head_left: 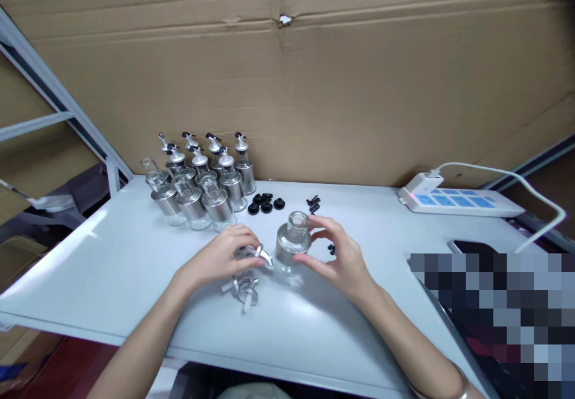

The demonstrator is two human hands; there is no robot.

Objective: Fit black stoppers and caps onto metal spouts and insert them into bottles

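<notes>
Above the table (pixel 309 339), left fingers (pixel 250 263), palm down, pinch a spout (pixel 266 257); right fingers (pixel 312 262) curl around a bottle (pixel 286 249).

Held spout (pixel 266 256) partly hidden by left hand (pixel 229 249), rear bottles (pixel 217 163) overlapped, dark device (pixel 472 247) partly pixelated

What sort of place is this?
Probably a small workshop: clear glass bottles with silvery metal bands stand grouped beside round black plastic-looking stoppers on a smooth whitish table.

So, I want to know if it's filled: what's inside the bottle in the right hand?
In the bottle, no contents show through the clear neck; its metallic band hides whatever is behind it.
</notes>
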